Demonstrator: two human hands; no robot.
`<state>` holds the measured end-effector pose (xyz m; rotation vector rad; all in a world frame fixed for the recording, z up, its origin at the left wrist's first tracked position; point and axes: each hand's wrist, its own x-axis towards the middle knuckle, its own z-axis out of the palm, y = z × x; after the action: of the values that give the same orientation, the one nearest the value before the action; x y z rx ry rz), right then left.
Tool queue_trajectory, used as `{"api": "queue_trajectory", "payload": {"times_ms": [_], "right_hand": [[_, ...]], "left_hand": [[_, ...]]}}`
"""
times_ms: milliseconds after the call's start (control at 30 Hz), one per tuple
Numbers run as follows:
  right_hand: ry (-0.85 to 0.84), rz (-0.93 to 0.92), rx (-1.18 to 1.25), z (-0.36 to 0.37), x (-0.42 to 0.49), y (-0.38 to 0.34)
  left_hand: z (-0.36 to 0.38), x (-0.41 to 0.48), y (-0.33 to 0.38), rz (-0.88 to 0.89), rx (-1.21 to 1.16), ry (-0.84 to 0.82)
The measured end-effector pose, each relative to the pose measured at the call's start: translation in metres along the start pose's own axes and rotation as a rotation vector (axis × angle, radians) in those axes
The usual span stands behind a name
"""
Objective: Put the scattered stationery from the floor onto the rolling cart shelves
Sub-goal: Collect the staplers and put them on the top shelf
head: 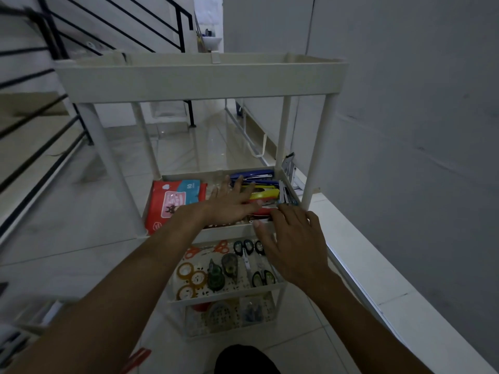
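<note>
Two grips reach into the second shelf [226, 231] of the rolling cart [199, 82]; my left grip [229, 203] is spread apart, fingers straight and flat, resting on a row of staplers; my right grip [294, 244] sits just beside it at the shelf's front rim, fingers loosely bent and apart, tips touching the near ends of the staplers, thumb by the rim, clamped on nothing I can see. Under my left fingers lies a yellow stapler [263, 194]; beyond the fingertips, at the back of the shelf, a blue stapler [253, 175]; between the two grips shows a red one [263, 211], mostly covered. Left of my left grip, in the same shelf, lies a red wipes pack [172, 203].

Below my right grip, the next shelf [226, 296] holds dark-handled scissors [247, 247], orange-handled scissors [216, 248], correction tapes [229, 264] and clear tape rolls [189, 276]; the bottom shelf [216, 334] holds small things too blurred to name. Above both grips the top shelf shows only its side wall.

Far to the left of my left forearm, blurred stationery [16, 338] lies on the tiled floor [81, 238]; a black stair railing [40, 130] rises beyond it.
</note>
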<state>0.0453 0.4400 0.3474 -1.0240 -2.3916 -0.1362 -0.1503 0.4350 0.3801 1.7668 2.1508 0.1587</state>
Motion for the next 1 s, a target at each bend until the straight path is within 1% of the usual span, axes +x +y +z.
{"api": "queue_trajectory", "payload": {"times_ms": [67, 167, 233, 300, 367, 433, 533, 600, 667, 733, 800, 833, 900, 1000], "right_hand": [[-0.029, -0.013, -0.002, 0.001, 0.004, -0.004], [-0.066, -0.023, -0.022, -0.001, 0.007, -0.007], [-0.070, -0.007, -0.041, -0.001, 0.007, -0.009], [-0.065, 0.005, -0.045, -0.001, 0.006, -0.011], [-0.046, 0.010, -0.037, -0.001, 0.006, -0.013], [-0.017, 0.015, -0.024, -0.003, 0.006, -0.014], [0.018, -0.002, 0.030, -0.010, 0.010, -0.021], [0.021, -0.032, 0.085, -0.015, 0.014, -0.028], [0.023, -0.059, 0.161, -0.020, 0.015, -0.037], [0.003, -0.092, 0.228, -0.023, 0.014, -0.045], [0.003, -0.145, 0.250, -0.026, 0.008, -0.056], [0.008, -0.178, 0.262, -0.027, 0.005, -0.064], [0.007, -0.257, 0.320, -0.027, -0.005, -0.083], [0.002, -0.430, 0.457, -0.019, -0.021, -0.115]], "left_hand": [[-0.002, 0.000, -0.008, -0.004, -0.047, 0.078], [0.000, 0.001, -0.024, -0.013, 0.116, 0.093], [0.003, 0.002, -0.027, -0.019, 0.162, 0.084], [0.004, 0.000, -0.024, -0.007, 0.185, 0.119], [0.003, -0.006, -0.024, 0.023, 0.179, 0.205], [0.003, -0.019, -0.029, 0.055, 0.105, 0.288], [0.000, -0.050, -0.031, 0.136, 0.021, 0.365], [-0.003, -0.076, -0.028, 0.160, 0.054, 0.414], [-0.006, -0.105, -0.023, 0.163, 0.137, 0.518], [-0.006, -0.134, -0.019, 0.183, 0.227, 0.660], [-0.002, -0.165, -0.017, 0.217, 0.315, 0.762], [0.000, -0.179, -0.020, 0.222, 0.347, 0.777], [0.006, -0.208, -0.030, 0.193, 0.359, 0.749], [0.020, -0.250, -0.054, 0.044, 0.307, 0.752]]}}
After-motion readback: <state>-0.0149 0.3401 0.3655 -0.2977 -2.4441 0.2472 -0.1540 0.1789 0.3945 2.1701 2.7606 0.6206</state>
